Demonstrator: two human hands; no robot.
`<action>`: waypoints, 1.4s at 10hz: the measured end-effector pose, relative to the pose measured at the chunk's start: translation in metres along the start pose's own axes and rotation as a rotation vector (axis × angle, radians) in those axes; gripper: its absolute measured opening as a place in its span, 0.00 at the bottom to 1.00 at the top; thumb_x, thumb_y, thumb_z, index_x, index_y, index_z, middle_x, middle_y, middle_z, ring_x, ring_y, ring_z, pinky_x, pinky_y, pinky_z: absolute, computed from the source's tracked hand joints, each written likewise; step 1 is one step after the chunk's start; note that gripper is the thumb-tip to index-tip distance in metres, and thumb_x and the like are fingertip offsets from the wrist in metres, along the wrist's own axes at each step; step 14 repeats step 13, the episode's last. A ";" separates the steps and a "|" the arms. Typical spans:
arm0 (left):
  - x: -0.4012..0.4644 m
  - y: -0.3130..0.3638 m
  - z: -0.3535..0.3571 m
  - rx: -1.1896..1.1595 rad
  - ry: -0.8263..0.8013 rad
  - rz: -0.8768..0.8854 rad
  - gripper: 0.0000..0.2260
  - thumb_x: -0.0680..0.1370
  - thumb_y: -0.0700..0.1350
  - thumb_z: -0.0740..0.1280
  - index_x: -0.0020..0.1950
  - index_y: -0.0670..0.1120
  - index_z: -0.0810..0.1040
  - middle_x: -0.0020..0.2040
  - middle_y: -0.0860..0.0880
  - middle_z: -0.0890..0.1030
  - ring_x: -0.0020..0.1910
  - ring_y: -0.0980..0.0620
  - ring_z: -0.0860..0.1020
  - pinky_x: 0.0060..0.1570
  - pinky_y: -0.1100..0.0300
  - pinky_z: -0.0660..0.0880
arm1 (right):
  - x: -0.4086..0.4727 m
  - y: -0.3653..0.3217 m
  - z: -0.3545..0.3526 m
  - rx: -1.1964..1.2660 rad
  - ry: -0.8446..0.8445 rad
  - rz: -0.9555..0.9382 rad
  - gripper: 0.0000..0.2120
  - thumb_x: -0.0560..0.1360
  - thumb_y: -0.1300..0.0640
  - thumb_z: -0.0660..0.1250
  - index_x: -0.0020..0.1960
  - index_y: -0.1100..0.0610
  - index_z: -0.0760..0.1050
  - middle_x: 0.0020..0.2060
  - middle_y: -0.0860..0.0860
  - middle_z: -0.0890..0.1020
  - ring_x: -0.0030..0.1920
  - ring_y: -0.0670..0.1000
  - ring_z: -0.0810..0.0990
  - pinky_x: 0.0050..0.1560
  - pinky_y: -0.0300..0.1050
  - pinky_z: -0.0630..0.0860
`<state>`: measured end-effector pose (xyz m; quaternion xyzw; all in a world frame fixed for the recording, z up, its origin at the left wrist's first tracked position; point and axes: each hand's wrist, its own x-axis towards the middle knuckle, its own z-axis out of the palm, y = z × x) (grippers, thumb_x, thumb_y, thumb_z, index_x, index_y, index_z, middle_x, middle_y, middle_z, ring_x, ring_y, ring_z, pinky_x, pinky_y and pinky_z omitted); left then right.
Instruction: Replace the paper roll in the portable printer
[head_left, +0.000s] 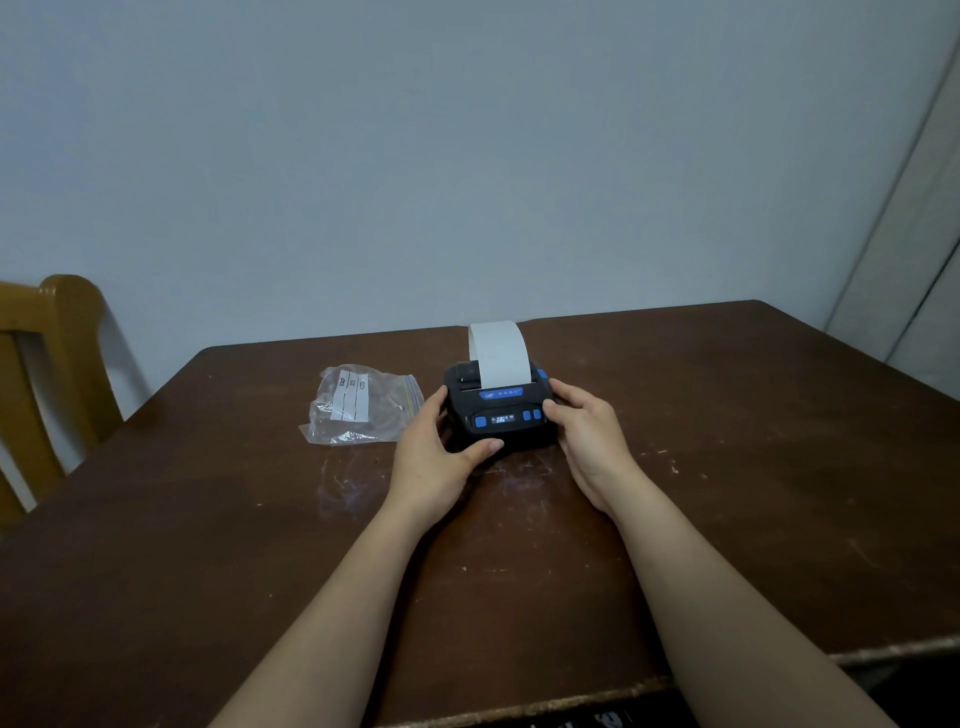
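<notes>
While the portable printer (500, 410) sits on the brown table (727, 467), toward its far middle, the head view shows both hands clasped on its black casing. The left hand (439, 447) grasps the left side, thumb laid along the front edge; the right hand (587, 431) grips the right side, fingertips by the blue buttons. A paper strip (500, 356) arcs up from the slot and curls backward. A clear plastic bag (358, 405) lies just beside, to the left. Judgement: the lid appears shut, display lit. Recommended handling: steady the body squarely and keep the strip free of creasing or snagging.
</notes>
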<state>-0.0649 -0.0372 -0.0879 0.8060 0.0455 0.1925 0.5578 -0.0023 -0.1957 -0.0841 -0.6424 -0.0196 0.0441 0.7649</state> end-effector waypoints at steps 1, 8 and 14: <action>0.000 0.000 0.000 0.003 0.002 0.003 0.38 0.67 0.43 0.78 0.73 0.50 0.66 0.61 0.58 0.75 0.63 0.59 0.72 0.61 0.64 0.69 | -0.001 -0.001 0.000 -0.001 -0.002 0.001 0.20 0.79 0.65 0.61 0.70 0.60 0.70 0.63 0.54 0.79 0.63 0.51 0.78 0.63 0.48 0.75; -0.001 0.001 0.000 0.033 0.010 0.007 0.37 0.67 0.44 0.78 0.73 0.51 0.66 0.60 0.59 0.74 0.63 0.60 0.70 0.62 0.62 0.68 | -0.014 -0.007 0.004 -0.161 0.030 -0.068 0.21 0.79 0.61 0.61 0.72 0.58 0.68 0.66 0.53 0.77 0.64 0.49 0.76 0.63 0.45 0.75; -0.013 0.017 -0.003 0.115 0.046 0.119 0.31 0.67 0.43 0.78 0.61 0.63 0.66 0.51 0.72 0.70 0.52 0.76 0.70 0.49 0.79 0.64 | -0.031 -0.004 0.001 -0.292 0.261 -0.187 0.17 0.79 0.53 0.62 0.67 0.47 0.71 0.64 0.49 0.78 0.63 0.46 0.76 0.63 0.47 0.74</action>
